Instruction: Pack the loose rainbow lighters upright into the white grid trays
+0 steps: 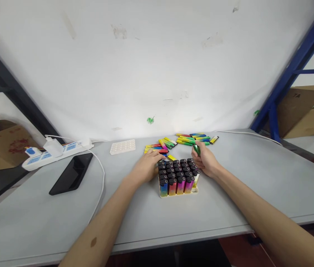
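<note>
A small tray (195, 190) stands in the middle of the grey table, packed with several upright rainbow-coloured lighters (177, 174) with black caps. My left hand (147, 167) rests against the tray's left side, fingers curled on the table beside it. My right hand (207, 161) is at the tray's right rear corner, closed on a green lighter (197, 149) that sticks up from my fingers. Behind the tray lies a loose pile of several more coloured lighters (184, 141).
An empty white tray (122, 147) lies at the back left of the pile. A black phone (72, 173), a power strip (53, 152) with plugs and a white cable (101, 178) occupy the left. Cardboard boxes (307, 109) sit beyond the table at both sides.
</note>
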### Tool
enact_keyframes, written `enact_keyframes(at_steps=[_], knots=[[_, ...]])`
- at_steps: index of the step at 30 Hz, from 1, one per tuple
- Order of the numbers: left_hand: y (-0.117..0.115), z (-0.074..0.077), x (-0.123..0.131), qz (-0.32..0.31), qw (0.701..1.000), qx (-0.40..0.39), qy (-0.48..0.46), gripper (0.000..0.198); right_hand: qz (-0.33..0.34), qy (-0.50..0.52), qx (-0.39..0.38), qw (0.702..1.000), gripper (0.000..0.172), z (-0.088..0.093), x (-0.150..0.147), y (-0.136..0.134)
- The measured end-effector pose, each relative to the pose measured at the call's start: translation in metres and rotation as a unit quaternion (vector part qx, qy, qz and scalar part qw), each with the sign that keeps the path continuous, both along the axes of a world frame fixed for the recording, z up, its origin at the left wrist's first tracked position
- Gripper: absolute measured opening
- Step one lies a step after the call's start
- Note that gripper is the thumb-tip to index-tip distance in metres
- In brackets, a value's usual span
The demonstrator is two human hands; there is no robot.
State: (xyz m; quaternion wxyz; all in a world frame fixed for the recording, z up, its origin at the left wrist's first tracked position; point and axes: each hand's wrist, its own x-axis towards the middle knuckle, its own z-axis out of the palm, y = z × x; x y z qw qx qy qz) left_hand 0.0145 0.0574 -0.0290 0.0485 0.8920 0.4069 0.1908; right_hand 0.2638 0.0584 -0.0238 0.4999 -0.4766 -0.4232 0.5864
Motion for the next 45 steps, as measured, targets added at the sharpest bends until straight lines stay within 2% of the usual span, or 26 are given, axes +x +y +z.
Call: enact_keyframes(at_steps=[11, 19, 23, 27, 32, 34, 38, 41, 45], knots=[[0.000, 0.001, 0.001, 0.004, 1.000, 0.000, 0.006, 0.036, 0.003, -0.026, 0.007, 1.000, 0.041, 0.000, 0.000, -0.002], [0.000, 0.002, 0.001, 0.003, 1.000, -0.003, 0.004, 0.036, -0.003, -0.026, 0.005, 1.000, 0.046, -0.001, -0.002, 0.000], [-0.001, 0.002, 0.002, 0.002, 1.000, -0.006, 0.001, 0.038, -0.001, -0.043, 0.044, 0.998, 0.046, 0.002, 0.001, -0.003], [-0.002, 0.003, 0.002, 0.011, 1.000, -0.007, -0.001, 0.037, 0.012, -0.108, 0.103, 0.989, 0.043, 0.013, 0.014, -0.009], [-0.002, 0.002, 0.001, 0.006, 1.000, -0.003, 0.001, 0.038, -0.062, -0.213, 0.204, 0.953, 0.036, 0.024, 0.028, -0.013], [-0.002, 0.001, 0.001, 0.006, 1.000, -0.002, 0.004, 0.037, -0.084, -0.209, 0.220, 0.949, 0.035, 0.025, 0.033, -0.014], [-0.001, 0.000, 0.000, 0.011, 1.000, -0.006, 0.009, 0.035, -0.129, -0.114, 0.252, 0.952, 0.032, 0.024, 0.045, -0.021], [-0.002, 0.001, 0.001, 0.012, 1.000, -0.010, 0.015, 0.032, -0.101, -0.106, 0.255, 0.956, 0.030, 0.024, 0.056, -0.038], [-0.004, 0.004, 0.001, 0.008, 1.000, -0.010, 0.023, 0.034, -0.017, -0.190, 0.262, 0.946, 0.031, 0.024, 0.058, -0.068]])
